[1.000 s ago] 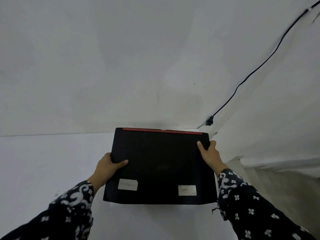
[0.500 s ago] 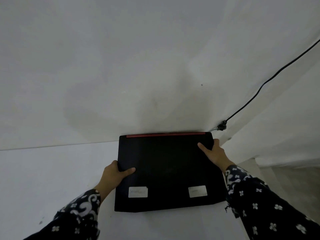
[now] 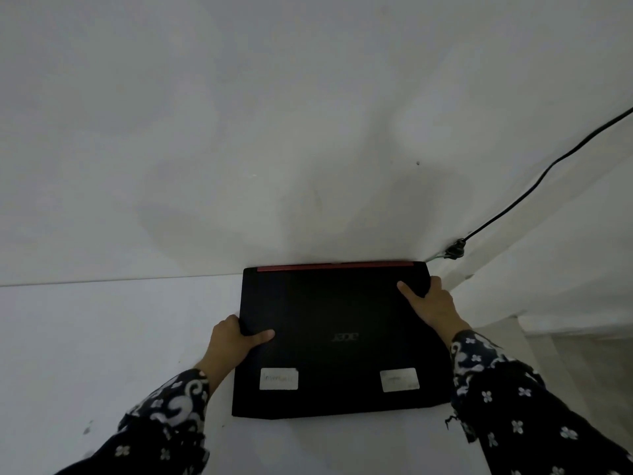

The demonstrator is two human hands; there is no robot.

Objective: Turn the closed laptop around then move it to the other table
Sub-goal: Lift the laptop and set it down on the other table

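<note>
A closed black laptop (image 3: 337,337) lies flat over a white table (image 3: 102,337), its red hinge strip at the far edge against the wall. Two white stickers sit near its front edge. My left hand (image 3: 233,341) grips the laptop's left side, thumb on the lid. My right hand (image 3: 433,303) holds the far right corner, thumb on top. Whether the laptop rests on the table or is slightly raised is unclear.
A white wall (image 3: 274,132) rises right behind the laptop. A black cable (image 3: 534,186) runs down the wall to a plug (image 3: 457,250) at the table's right corner. The table's right edge drops off beside my right sleeve, with floor (image 3: 582,351) beyond.
The view has shifted closer to the wall and a little left, so the laptop appears further right and closer to the wall. Both hands keep the same grip on its sides.
</note>
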